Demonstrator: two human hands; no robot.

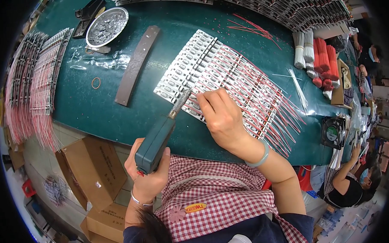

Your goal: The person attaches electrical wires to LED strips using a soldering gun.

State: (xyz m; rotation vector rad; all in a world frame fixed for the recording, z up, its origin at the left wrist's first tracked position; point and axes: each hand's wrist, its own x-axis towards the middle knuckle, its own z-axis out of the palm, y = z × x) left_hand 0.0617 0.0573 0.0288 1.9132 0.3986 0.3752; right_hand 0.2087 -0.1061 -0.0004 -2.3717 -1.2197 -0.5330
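Note:
My left hand (153, 178) is closed round the green handle of a soldering iron (154, 142). Its metal tip rests at a panel of white circuit boards (188, 64) lying on the green table. Thumb and fingers of my right hand (223, 118) are pinched together just right of the tip, over the boards; what is between them is too small to make out. Rows of thin red and white wires (284, 112) run from the boards toward the right, partly hidden under my right hand and wrist.
A metal bowl of silvery scraps (107, 28), a dark flat bar (137, 65) and a rubber band (96, 83) lie left on the table. Wired boards (45, 79) stack at the left edge. Wire bundles (325, 59) and a small fan (333, 132) stand right. Co-workers sit beyond.

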